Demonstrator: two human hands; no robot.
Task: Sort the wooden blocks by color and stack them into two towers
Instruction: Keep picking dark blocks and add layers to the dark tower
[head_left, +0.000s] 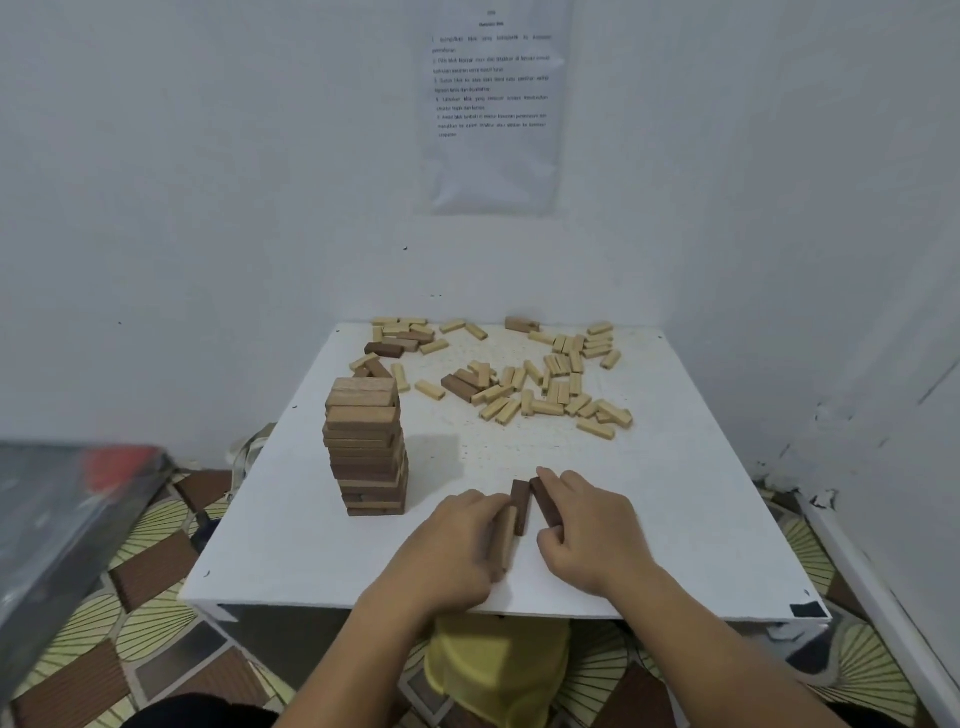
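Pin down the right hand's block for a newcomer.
On the white table, right of the brown tower, three blocks lie between the hands. It is the rightmost block: dark reddish-brown, held by the right hand; the left hand holds a tan block.

White walls (208, 156) meet in a corner behind a low white table (311, 545); a printed sheet (491, 104) hangs above, patterned floor (156, 597) below.

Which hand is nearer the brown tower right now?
Left. The left hand, gripping a tan block, sits just right of the brown tower; the right hand, pinching a dark block, is farther right.
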